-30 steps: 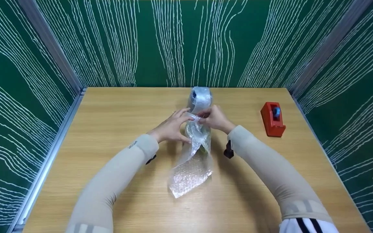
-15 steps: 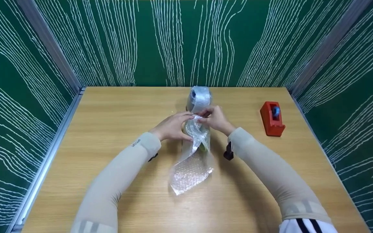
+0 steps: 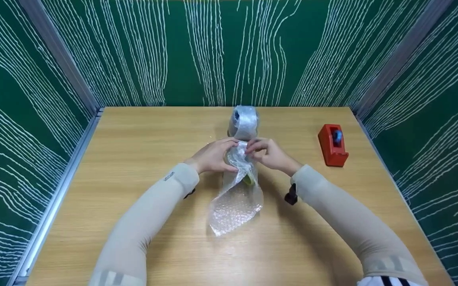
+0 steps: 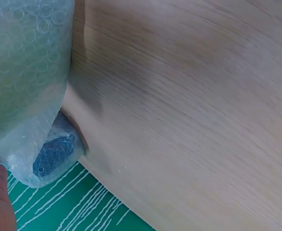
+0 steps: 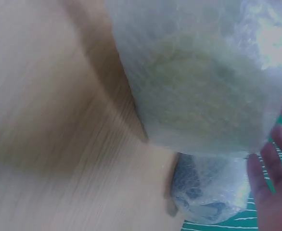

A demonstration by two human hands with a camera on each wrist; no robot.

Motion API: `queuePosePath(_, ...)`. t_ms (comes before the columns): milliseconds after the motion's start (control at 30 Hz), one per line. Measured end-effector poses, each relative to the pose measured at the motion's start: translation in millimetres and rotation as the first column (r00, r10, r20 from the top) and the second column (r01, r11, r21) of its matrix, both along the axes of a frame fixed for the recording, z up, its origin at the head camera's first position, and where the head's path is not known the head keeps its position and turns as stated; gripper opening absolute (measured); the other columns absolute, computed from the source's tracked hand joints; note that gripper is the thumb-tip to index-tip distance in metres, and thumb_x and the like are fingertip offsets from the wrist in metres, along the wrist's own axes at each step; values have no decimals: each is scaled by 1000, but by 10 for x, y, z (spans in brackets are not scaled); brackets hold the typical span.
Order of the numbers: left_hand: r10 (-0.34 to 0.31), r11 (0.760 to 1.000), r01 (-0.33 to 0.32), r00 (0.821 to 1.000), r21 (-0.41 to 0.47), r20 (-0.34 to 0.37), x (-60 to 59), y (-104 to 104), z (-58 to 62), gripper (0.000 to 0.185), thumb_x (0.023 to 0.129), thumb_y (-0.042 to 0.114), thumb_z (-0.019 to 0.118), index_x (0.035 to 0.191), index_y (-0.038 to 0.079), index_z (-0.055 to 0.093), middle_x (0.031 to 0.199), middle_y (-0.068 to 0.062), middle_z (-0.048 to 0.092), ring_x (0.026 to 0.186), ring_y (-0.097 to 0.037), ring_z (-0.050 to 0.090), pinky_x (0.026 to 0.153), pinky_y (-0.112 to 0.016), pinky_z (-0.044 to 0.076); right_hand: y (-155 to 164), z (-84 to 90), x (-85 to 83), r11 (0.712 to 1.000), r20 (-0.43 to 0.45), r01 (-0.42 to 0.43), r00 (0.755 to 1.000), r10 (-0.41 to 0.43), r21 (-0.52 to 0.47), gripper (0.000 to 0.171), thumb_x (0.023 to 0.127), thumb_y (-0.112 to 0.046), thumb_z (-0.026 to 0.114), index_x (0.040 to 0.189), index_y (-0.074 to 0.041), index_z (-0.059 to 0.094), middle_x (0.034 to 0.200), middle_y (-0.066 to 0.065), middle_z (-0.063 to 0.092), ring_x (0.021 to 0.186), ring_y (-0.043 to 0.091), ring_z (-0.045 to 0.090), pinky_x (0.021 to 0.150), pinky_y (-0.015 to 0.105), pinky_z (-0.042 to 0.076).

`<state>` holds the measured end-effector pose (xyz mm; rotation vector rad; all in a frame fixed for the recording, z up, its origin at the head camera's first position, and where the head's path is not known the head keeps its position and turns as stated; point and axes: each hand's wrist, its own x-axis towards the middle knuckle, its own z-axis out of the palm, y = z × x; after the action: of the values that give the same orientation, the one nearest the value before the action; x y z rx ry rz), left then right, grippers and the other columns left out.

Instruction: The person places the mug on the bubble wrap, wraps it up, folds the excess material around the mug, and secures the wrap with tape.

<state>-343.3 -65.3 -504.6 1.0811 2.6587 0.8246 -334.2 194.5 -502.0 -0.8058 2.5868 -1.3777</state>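
A sheet of clear bubble wrap [image 3: 235, 210] is folded over a yellowish-green object [image 3: 248, 180], its loose end hanging toward the front of the table. Through the wrap the object [image 5: 198, 91] looks rounded, but its kind is hidden. My left hand [image 3: 215, 156] holds the bundle from the left, thumb low and fingers at the top. At the bundle's upper right, my right hand [image 3: 268, 154] has its fingertips at the wrap. In the right wrist view its fingers [image 5: 271, 163] lie fairly straight along the edge. The wrap runs back toward a bubble wrap roll [image 3: 246, 121].
A red tape dispenser [image 3: 333, 146] with a blue core stands on the right of the wooden table [image 3: 153, 131]. Green walls [image 3: 197, 51] with white lines enclose the back and sides.
My right hand has shifted slightly right and its fingers have loosened from their pinch on the wrap's top. My left hand, which had spread fingers, now sits closer round the bundle.
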Motion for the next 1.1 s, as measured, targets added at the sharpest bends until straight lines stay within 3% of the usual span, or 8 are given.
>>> queuePosePath(167,3,1000,-3,1000,1,-7,-10,11,-37,90,88,43,91,160,6,50,170,-14,47,157,-33,46,132,-45,36,120,36,151,983,26,-155,988,153,93,33,88,7,70,116,-5,84,136,17,73,139,42,56,124,70,37)
queuePosePath(367,-3,1000,3,1000,3,11,-11,-7,-53,98,86,49,92,163,9,46,173,-13,42,159,-33,43,132,-48,36,141,-12,204,966,-70,-230,968,239,119,29,92,0,83,121,-1,81,136,21,74,136,47,59,121,70,41)
queuePosePath(467,4,1000,-3,1000,-6,21,0,-4,-47,104,83,53,93,164,10,45,175,-12,40,159,-32,43,132,-48,35,140,-63,204,971,-106,-227,967,233,72,24,92,2,82,117,3,81,129,24,77,132,50,63,120,70,44)
queuePosePath(800,68,997,-69,997,-19,-29,61,84,-89,104,81,57,92,160,9,45,165,-11,49,148,-28,53,127,-45,45,102,-90,217,987,-64,-155,986,152,-38,15,95,3,79,109,5,82,118,23,80,129,49,66,121,60,46)
queuePosePath(1100,90,996,-93,986,-12,-137,83,172,-165,92,83,53,91,150,8,48,145,-9,58,127,-23,60,115,-40,55,18,-138,235,998,3,-55,998,55,-13,8,99,-5,78,106,-1,78,116,18,75,112,30,64,109,58,51)
